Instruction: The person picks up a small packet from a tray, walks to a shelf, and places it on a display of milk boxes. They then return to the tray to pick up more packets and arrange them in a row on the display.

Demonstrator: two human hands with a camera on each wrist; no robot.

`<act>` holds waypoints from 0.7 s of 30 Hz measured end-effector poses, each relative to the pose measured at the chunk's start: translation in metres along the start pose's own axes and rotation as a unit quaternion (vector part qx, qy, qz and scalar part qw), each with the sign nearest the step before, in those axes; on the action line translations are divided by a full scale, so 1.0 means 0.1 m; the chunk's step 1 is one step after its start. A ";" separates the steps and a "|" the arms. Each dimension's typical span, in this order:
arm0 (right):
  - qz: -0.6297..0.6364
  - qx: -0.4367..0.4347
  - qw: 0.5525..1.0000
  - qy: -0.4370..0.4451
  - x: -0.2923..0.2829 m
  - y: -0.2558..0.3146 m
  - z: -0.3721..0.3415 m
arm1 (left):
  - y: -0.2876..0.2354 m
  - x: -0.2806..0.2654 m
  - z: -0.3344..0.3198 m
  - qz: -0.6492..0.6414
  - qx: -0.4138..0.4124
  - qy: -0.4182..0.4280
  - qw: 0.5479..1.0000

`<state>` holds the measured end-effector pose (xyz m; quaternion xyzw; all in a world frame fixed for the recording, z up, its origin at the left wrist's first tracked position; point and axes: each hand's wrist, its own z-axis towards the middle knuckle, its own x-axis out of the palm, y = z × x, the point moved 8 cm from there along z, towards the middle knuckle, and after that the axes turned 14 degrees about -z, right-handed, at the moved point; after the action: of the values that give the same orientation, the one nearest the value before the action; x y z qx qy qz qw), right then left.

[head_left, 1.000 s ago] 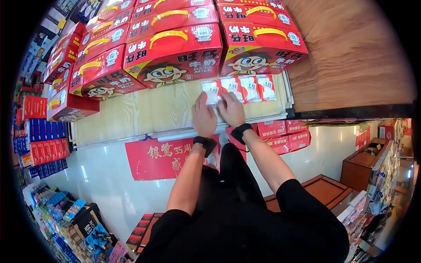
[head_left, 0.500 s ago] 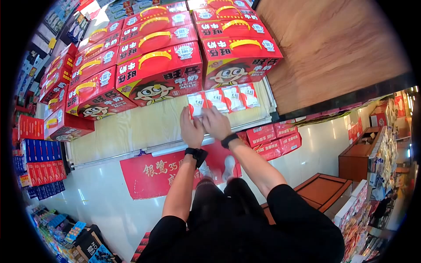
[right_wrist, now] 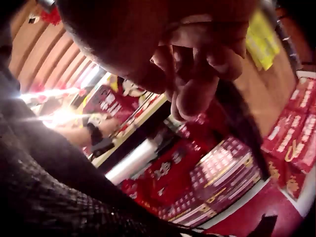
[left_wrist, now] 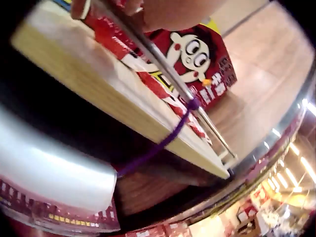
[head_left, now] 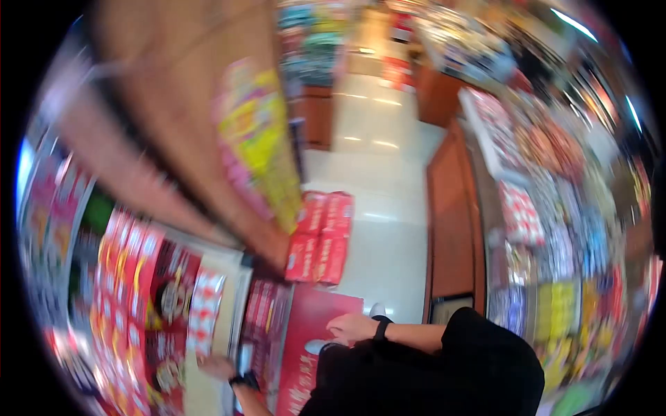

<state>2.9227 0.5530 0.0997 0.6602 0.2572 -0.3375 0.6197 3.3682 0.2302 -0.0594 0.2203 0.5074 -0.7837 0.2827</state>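
My left hand [head_left: 216, 366] is low over the pale wooden shelf [head_left: 220, 336], near the end of a row of red-and-white packets [head_left: 204, 305]. In the left wrist view part of that hand [left_wrist: 177, 11] shows along the top, above a metal rail [left_wrist: 170, 74]; nothing shows in its grasp. Red milk cartons [head_left: 166, 301] with a cartoon face stand behind the packets. Away from the shelf, my right hand [head_left: 352, 327] hangs in front of the body. Its fingers [right_wrist: 197, 96] curl loosely around nothing in the right wrist view.
A purple tie [left_wrist: 193, 104] is knotted on the rail. Red boxes [head_left: 320, 236] are stacked on the floor beside a wooden panel [head_left: 263, 229]. A brown cabinet [head_left: 454, 215] and loaded displays line the right of the aisle.
The head view has swung right toward the aisle and blurred. My right hand has left the packets and drawn back to the body; the left stays over the shelf near the row.
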 end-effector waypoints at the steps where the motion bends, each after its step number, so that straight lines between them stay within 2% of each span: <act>1: -0.024 0.045 0.999 -0.020 -0.22 -0.20 -0.18 | -0.96 -0.21 0.04 0.137 0.178 -0.038 0.974; 2: -0.045 0.089 0.994 -0.035 -0.59 -0.35 -0.33 | -0.81 -0.20 0.22 -0.221 -0.100 -0.073 0.968; 3: -0.062 0.131 0.988 -0.045 -0.90 -0.54 -0.48 | -1.24 -0.08 0.22 -0.034 0.053 -0.083 0.995; 4: -0.049 0.179 0.977 -0.108 -1.19 -0.78 -0.66 | -1.66 0.06 0.12 0.170 0.189 -0.150 0.955; 5: -0.035 0.220 0.961 -0.163 -1.42 -0.98 -0.87 | -2.14 0.26 0.04 0.156 0.221 -0.136 0.953; 6: -0.022 0.254 0.943 -0.213 -1.59 -1.15 -1.07 | -2.47 0.47 0.00 -0.079 0.120 -0.055 0.988; 7: 0.007 0.257 0.915 -0.311 -1.79 -1.24 -1.29 | -2.92 0.80 -0.13 -0.191 0.047 0.035 0.980; 8: 0.023 0.273 0.905 -0.325 -1.88 -1.36 -1.44 | -3.41 1.12 -0.34 -0.252 -0.004 0.137 0.958; 9: 0.037 0.286 0.896 -0.337 -1.97 -1.47 -1.58 | -4.13 1.41 -0.64 -0.227 0.076 0.246 0.939; 10: 0.050 0.299 0.887 -0.349 -2.09 -1.56 -1.71 | -4.84 1.67 -0.99 -0.216 0.154 0.348 0.899; 12: 0.053 0.277 0.905 -0.319 -2.27 -1.65 -1.84 | -5.75 2.10 -1.64 -0.250 0.046 0.512 0.820; 14: 0.052 0.263 0.912 -0.311 -2.41 -1.73 -1.97 | -6.28 2.49 -2.08 -0.247 0.202 0.527 0.788; 16: 0.050 0.256 0.909 -0.325 -2.52 -1.80 -2.11 | -6.84 2.74 -2.45 -0.336 0.180 0.570 0.728; 17: 0.055 0.261 0.903 -0.336 -2.58 -1.84 -2.19 | -7.17 2.73 -2.58 -0.272 0.193 0.597 0.730; 19: 0.064 0.270 0.892 -0.356 -2.67 -1.89 -2.35 | -7.57 2.90 -2.83 -0.276 0.225 0.639 0.682; 21: 0.081 0.315 0.870 -0.371 -2.78 -1.95 -2.56 | -7.77 3.03 -3.02 -0.279 0.238 0.675 0.641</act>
<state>2.6293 0.8478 0.1875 0.6653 -0.1660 -0.5690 0.4539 2.6428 0.6941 0.1529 0.5955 0.3910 -0.5528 -0.4323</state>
